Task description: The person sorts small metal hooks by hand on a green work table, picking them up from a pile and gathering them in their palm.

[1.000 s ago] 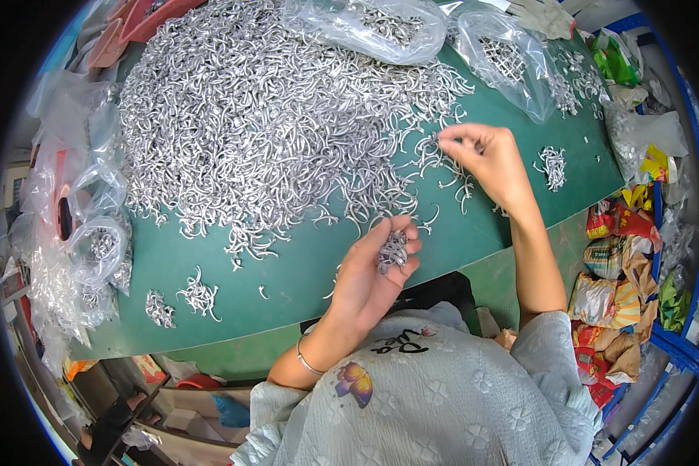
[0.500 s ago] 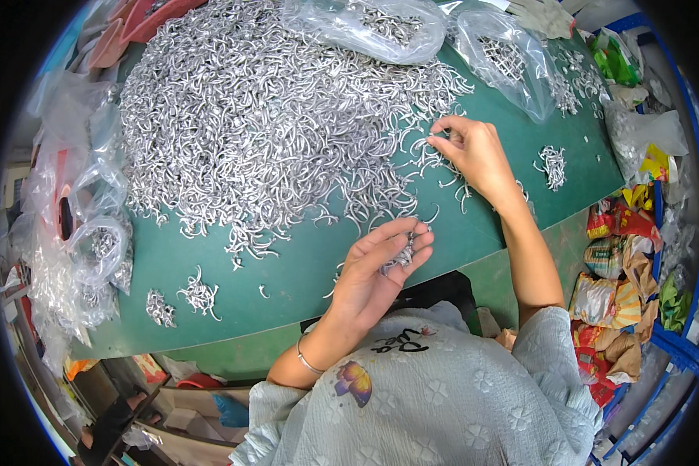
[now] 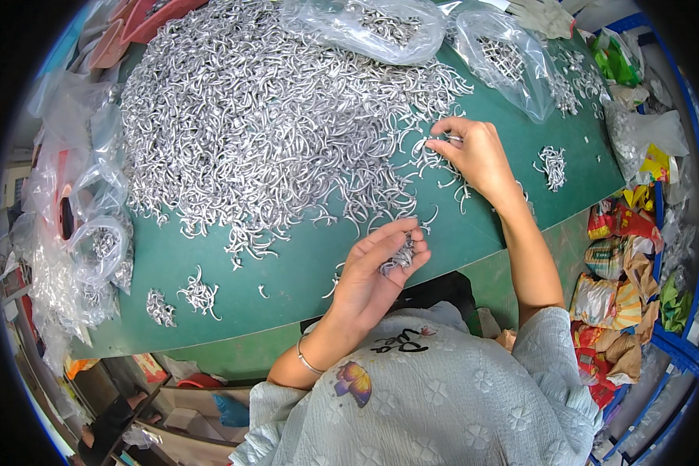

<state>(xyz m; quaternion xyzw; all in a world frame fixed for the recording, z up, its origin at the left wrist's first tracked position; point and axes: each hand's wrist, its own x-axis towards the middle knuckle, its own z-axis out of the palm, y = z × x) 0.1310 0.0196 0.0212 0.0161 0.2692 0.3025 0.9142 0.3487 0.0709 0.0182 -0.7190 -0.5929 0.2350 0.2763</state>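
You seem mid-gathering, your left grip [image 3: 371,269] curled round a metal clump [image 3: 398,259], your right grip [image 3: 474,154], whether clamped I cannot tell, at loose pieces [image 3: 425,161] beside the pile [image 3: 272,116] on the table [image 3: 458,241], where the next pick needs a light pinch.

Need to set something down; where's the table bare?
Green table shows bare between the left hand and two small piles, save a few loose pieces; also between the right hand and the right-side pile. Crowded: the large silvery heap and the far-edge plastic bags.
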